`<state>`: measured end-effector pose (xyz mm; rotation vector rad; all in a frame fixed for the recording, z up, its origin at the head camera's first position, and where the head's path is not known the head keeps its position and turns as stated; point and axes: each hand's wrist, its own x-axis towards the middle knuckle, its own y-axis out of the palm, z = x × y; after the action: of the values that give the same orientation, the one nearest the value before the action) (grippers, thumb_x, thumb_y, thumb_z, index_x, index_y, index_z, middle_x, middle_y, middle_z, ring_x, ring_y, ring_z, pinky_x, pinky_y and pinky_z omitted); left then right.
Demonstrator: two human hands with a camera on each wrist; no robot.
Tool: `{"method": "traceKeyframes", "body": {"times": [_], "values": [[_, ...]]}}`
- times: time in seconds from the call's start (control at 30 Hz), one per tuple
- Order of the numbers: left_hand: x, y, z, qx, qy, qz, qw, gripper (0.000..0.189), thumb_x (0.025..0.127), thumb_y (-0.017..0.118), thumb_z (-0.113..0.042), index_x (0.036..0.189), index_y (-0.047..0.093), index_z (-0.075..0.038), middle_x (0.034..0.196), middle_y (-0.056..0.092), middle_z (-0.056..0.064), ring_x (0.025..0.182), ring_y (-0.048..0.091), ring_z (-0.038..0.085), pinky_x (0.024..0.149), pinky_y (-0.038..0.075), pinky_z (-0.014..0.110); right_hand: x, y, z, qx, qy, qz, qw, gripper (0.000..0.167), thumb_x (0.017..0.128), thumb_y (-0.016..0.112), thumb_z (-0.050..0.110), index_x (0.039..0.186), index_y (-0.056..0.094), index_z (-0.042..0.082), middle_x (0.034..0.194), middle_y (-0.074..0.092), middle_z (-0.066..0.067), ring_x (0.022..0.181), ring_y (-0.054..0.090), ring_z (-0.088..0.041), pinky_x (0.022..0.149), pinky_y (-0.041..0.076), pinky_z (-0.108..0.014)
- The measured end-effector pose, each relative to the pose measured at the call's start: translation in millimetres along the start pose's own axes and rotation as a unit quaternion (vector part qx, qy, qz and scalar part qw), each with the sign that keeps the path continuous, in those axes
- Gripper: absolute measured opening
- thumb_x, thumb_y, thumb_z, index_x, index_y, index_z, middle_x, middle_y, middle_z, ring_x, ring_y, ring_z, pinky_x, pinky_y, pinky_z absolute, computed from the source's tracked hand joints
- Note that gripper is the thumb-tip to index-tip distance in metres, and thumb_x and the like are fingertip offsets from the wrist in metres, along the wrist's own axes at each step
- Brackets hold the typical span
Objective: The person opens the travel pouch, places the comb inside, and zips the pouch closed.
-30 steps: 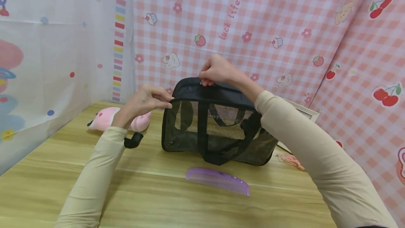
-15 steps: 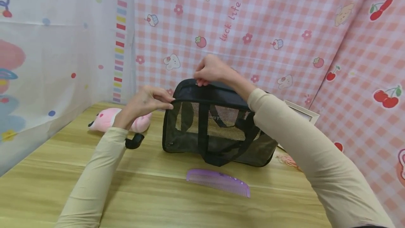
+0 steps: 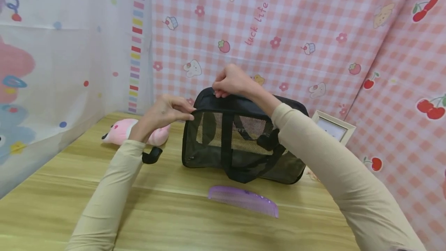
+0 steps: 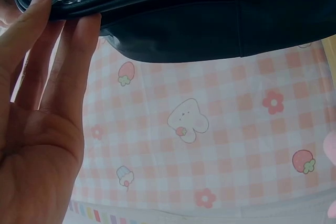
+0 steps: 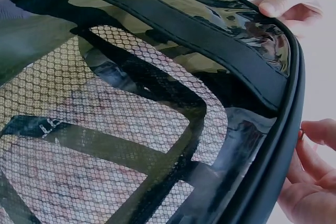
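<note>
A black carrying bag [image 3: 227,142] with see-through mesh sides and strap handles stands upright on the wooden table. My left hand [image 3: 162,111] pinches the edge at its top left corner, thumb in front; the left wrist view shows this hand [image 4: 47,114] with fingers at the piped rim. Over the bag's top, toward its left end, my right hand [image 3: 230,80] pinches a small metal zipper pull [image 5: 301,135]. In the right wrist view the right hand's fingers [image 5: 315,177] hold that pull beside the dark seam.
A purple comb [image 3: 244,200] lies just in front of the bag. Behind my left forearm is a pink plush toy [image 3: 120,131]. A cream picture frame [image 3: 333,125] leans at the back right, behind my right sleeve. Patterned cloth [image 3: 278,22] hangs behind the table.
My right hand has slid left along the bag's top with the zipper pull, closer to the left end. The left hand keeps its hold on the corner. The head view has shifted slightly.
</note>
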<state>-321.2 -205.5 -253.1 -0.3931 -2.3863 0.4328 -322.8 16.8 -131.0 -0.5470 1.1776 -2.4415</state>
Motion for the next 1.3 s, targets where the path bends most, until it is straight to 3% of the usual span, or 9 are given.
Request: {"method": "traceKeyframes", "body": {"times": [0.23,0.37,0.47,0.57,0.73,0.93,1.03,1.13,1.3], "values": [[-2.6,1.1,2.4,-0.004,-0.002,0.003,1.0,0.015,0.077,0.078,0.0,0.092,0.075,0.002,0.091,0.07,0.01,0.078,0.068,0.016,0.068,0.057,0.029,-14.3,2,-11,0.011,-0.007,0.017,0.9998,0.023,0.095,0.058,0.012,0.095,0.071,-0.007,0.077,0.068,-0.014,0.069,0.067,-0.021,0.065,0.056,-0.028],[-4.0,-0.4,3.6,-0.007,-0.006,0.003,1.0,0.015,0.078,0.076,0.001,0.093,0.074,0.004,0.09,0.07,0.009,0.077,0.068,0.016,0.068,0.057,0.028,-28.2,-1,-14,0.065,0.016,0.007,0.9977,0.021,0.095,0.058,0.011,0.1,0.069,-0.007,0.082,0.068,-0.015,0.072,0.067,-0.021,0.068,0.057,-0.029],[-5.6,-1.9,4.4,-0.007,-0.007,0.001,1.0,0.015,0.078,0.076,0.002,0.093,0.073,0.004,0.09,0.07,0.009,0.078,0.068,0.015,0.068,0.057,0.028,-48.5,-5,-19,0.094,0.009,0.005,0.9955,0.022,0.096,0.057,0.01,0.104,0.067,-0.007,0.087,0.068,-0.016,0.078,0.067,-0.022,0.072,0.056,-0.031],[-7.0,-2.6,3.7,-0.003,-0.008,0.001,1.0,0.015,0.078,0.076,0.002,0.093,0.074,0.004,0.091,0.07,0.01,0.079,0.068,0.015,0.068,0.057,0.028,-79.0,-9,-29,0.053,-0.029,0.02,0.998,0.022,0.097,0.056,0.013,0.106,0.068,-0.003,0.089,0.069,-0.013,0.081,0.066,-0.02,0.074,0.056,-0.034],[-5.0,-1.9,1.7,0.006,-0.014,-0.001,0.9999,0.016,0.078,0.077,-0.001,0.093,0.074,0.002,0.093,0.07,0.011,0.08,0.068,0.016,0.07,0.057,0.029,-138.0,0,-65,-0.03,-0.062,0.051,0.9963,0.022,0.097,0.057,0.02,0.111,0.067,0.007,0.096,0.068,-0.002,0.086,0.065,-0.013,0.075,0.053,-0.034],[0.7,-1.4,0.8,0.01,-0.006,0.002,0.9999,0.015,0.077,0.078,0.0,0.092,0.074,0.003,0.092,0.07,0.009,0.081,0.068,0.014,0.07,0.056,0.027,-189.1,39,-133,0.012,-0.046,0.085,0.9952,0.025,0.094,0.061,0.017,0.114,0.063,0.001,0.099,0.066,-0.004,0.086,0.064,-0.014,0.072,0.054,-0.029],[2.5,-0.7,0.3,0.012,0.003,0.007,0.9999,0.015,0.077,0.078,0.0,0.092,0.074,0.002,0.092,0.07,0.009,0.081,0.067,0.014,0.07,0.056,0.027,-205.0,59,-164,0.014,-0.021,0.082,0.9963,0.027,0.092,0.064,0.015,0.114,0.062,-0.001,0.1,0.064,-0.007,0.088,0.063,-0.019,0.072,0.054,-0.03],[2.8,0.4,0.3,0.015,0.004,0.005,0.9999,0.016,0.077,0.078,-0.002,0.092,0.075,0.001,0.092,0.071,0.008,0.081,0.068,0.015,0.07,0.056,0.027,-214.6,73,-184,-0.028,0.008,0.081,0.9963,0.031,0.09,0.066,0.016,0.115,0.061,-0.002,0.106,0.063,-0.012,0.095,0.061,-0.028,0.077,0.053,-0.038],[-1.3,-0.1,1.0,0.001,-0.003,-0.006,1.0,0.016,0.077,0.078,0.0,0.093,0.075,0.002,0.09,0.071,0.007,0.079,0.068,0.015,0.07,0.056,0.028,-217.0,85,-198,-0.113,0.012,0.095,0.989,0.046,0.084,0.072,0.018,0.12,0.056,-0.007,0.114,0.058,-0.018,0.105,0.055,-0.035,0.087,0.047,-0.049]]}}
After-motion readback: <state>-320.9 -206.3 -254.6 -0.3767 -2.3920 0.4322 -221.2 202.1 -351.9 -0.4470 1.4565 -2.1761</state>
